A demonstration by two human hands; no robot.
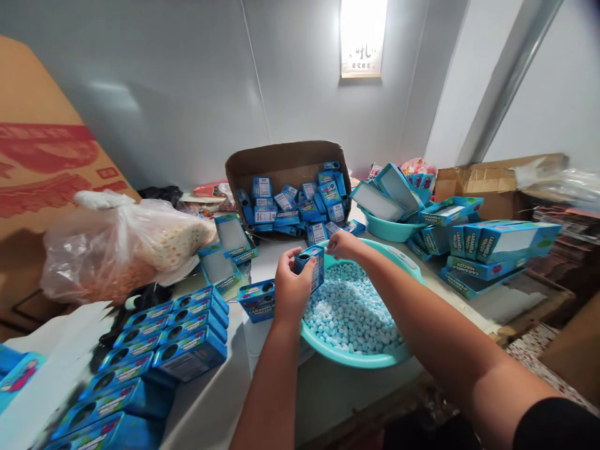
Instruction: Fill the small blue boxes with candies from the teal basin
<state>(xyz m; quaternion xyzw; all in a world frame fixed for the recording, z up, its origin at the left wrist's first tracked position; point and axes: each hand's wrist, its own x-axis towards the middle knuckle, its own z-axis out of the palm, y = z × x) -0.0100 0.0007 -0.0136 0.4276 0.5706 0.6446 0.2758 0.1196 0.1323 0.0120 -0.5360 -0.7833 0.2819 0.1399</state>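
Observation:
A small blue candy box (317,270) with a round dark opening in its top is gripped in my left hand (291,284), the thumb along its near side. It is held over the left rim of a turquoise basin (359,360). Blue and white candies (354,306) fill much of that basin. Just right of the box, above the basin's far side, my right hand (345,245) has its fingers curled together; what they hold, if anything, is hidden. Left of my left hand stands a blue display tray (255,301) with a box inside.
A tipped cardboard carton (288,156) holds several blue boxes behind the basin. Rows of boxes (190,353) stand at the left, near a plastic bag (126,244). Stacked display trays (497,244) and a second turquoise basin (391,230) are at the right.

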